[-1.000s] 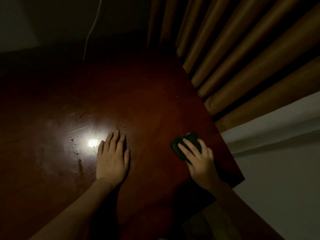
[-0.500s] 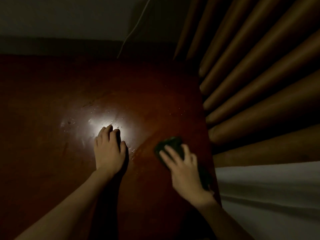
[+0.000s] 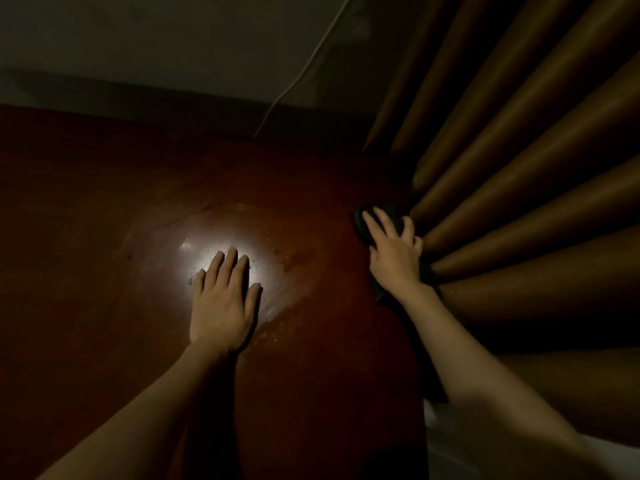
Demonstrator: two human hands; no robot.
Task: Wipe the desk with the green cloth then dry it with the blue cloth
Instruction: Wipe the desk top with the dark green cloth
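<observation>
Two hands work the dark wooden desk (image 3: pixel 104 237): the left hand (image 3: pixel 221 303) rests flat, fingers straight, while farther off the right hand (image 3: pixel 393 256) presses the green cloth (image 3: pixel 363 225) against the curtain-side edge, fingers spread. Soft, limp cloth probably handles best under a flat palm.

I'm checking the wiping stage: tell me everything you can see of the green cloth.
The green cloth looks very dark in this dim light, soft and bunched. It lies flat on the desk at its right edge, against the curtain. The right hand presses it with straight, spread fingers, covering most of it.
</observation>
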